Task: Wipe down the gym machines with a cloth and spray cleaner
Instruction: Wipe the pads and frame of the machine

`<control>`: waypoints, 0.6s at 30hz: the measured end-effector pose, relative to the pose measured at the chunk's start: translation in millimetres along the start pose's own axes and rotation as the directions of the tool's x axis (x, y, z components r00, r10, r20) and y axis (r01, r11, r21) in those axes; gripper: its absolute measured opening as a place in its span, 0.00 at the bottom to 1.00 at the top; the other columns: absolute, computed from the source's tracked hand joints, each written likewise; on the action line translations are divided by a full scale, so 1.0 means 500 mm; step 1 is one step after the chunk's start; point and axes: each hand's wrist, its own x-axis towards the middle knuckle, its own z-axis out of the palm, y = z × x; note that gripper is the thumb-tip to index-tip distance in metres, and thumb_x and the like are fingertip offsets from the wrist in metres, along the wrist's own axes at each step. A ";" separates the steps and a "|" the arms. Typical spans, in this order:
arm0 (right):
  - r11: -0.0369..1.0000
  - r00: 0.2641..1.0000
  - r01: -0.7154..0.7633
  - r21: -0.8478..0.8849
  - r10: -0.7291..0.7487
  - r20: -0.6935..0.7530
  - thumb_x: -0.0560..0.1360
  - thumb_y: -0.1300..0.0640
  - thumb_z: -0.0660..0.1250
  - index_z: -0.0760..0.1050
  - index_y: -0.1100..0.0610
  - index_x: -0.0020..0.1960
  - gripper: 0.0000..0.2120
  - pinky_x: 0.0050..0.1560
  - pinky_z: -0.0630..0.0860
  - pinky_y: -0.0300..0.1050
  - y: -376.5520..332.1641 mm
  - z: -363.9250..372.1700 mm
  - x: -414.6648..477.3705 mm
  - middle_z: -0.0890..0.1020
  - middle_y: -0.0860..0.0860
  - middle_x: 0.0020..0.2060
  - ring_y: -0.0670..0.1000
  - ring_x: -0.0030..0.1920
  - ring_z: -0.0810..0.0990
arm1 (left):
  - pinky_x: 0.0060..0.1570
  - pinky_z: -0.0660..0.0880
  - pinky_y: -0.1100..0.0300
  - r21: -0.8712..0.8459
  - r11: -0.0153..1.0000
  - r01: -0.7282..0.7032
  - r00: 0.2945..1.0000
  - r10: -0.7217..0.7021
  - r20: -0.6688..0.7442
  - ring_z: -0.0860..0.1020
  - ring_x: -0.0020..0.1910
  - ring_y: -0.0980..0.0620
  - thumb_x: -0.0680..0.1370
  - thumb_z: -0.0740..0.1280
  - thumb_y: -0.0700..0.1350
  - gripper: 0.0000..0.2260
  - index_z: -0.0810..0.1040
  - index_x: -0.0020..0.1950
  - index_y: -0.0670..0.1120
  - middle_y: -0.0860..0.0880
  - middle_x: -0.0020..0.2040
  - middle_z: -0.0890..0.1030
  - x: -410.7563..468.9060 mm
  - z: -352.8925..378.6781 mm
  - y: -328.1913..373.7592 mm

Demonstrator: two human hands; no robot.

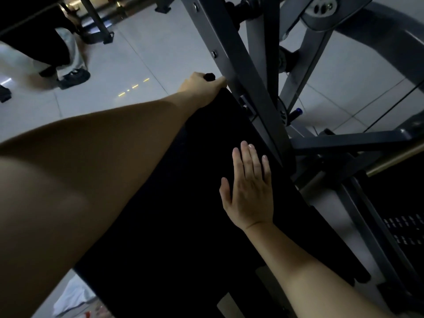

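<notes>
My left hand (202,88) gripped the pad (183,226) at its far corner; right hand (249,189), fingers straight, risked pinching against the frame (252,88).

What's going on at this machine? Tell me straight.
A person leans over the machine's black pad. The left hand grips a small dark thing at the pad's far end; what it is cannot be told. The right hand lies flat on the pad, fingers straight. A white cloth lies on the floor, untouched.
</notes>
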 end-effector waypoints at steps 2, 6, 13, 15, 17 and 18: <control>1.000 1.000 0.001 0.008 -0.001 0.008 0.81 0.44 0.54 0.56 0.60 0.80 0.33 0.79 0.51 0.59 0.004 0.003 0.004 0.55 0.57 0.81 0.54 0.81 0.50 | 0.35 0.71 0.58 0.135 0.990 -0.027 0.996 0.038 -0.081 0.80 0.39 0.48 0.75 0.64 0.59 0.15 0.78 0.44 0.48 0.51 0.39 0.79 -0.004 0.019 0.014; 0.998 1.000 0.002 0.057 -0.002 -0.005 0.81 0.44 0.55 0.58 0.59 0.80 0.32 0.79 0.52 0.59 0.011 0.005 0.005 0.55 0.56 0.81 0.54 0.81 0.50 | 0.44 0.66 0.56 0.329 0.917 -0.226 0.940 0.294 -0.174 0.75 0.47 0.44 0.80 0.60 0.50 0.12 0.77 0.54 0.44 0.44 0.51 0.79 -0.015 0.058 0.013; 0.994 0.999 0.003 0.107 0.001 -0.044 0.79 0.45 0.59 0.62 0.60 0.78 0.32 0.79 0.52 0.59 0.010 0.005 0.007 0.60 0.57 0.79 0.54 0.81 0.54 | 0.62 0.72 0.45 0.477 0.389 -0.788 0.507 0.849 0.146 0.78 0.55 0.41 0.84 0.61 0.51 0.14 0.81 0.59 0.44 0.44 0.52 0.81 -0.049 0.085 -0.030; 0.994 0.999 -0.013 0.111 0.018 -0.042 0.78 0.44 0.60 0.64 0.59 0.77 0.32 0.79 0.52 0.58 0.011 0.003 0.008 0.65 0.58 0.77 0.56 0.79 0.58 | 0.71 0.67 0.47 0.445 0.274 -0.853 0.442 0.833 0.334 0.78 0.56 0.44 0.83 0.60 0.53 0.15 0.79 0.61 0.46 0.47 0.52 0.82 -0.090 0.114 -0.019; 0.983 0.998 -0.026 0.179 0.035 -0.046 0.77 0.44 0.61 0.67 0.59 0.74 0.30 0.79 0.54 0.58 0.009 0.000 0.009 0.70 0.58 0.73 0.57 0.76 0.63 | 0.74 0.63 0.48 0.411 0.294 -0.863 0.457 0.800 0.388 0.78 0.59 0.45 0.79 0.62 0.56 0.20 0.74 0.65 0.45 0.48 0.54 0.82 -0.119 0.125 -0.014; 0.969 0.997 -0.027 0.245 0.044 -0.066 0.77 0.45 0.61 0.70 0.59 0.73 0.28 0.78 0.56 0.58 0.011 -0.004 0.009 0.72 0.58 0.71 0.58 0.75 0.66 | 0.76 0.60 0.48 0.403 0.315 -0.859 0.472 0.791 0.388 0.77 0.62 0.46 0.76 0.63 0.56 0.23 0.72 0.67 0.45 0.48 0.56 0.81 -0.125 0.119 -0.014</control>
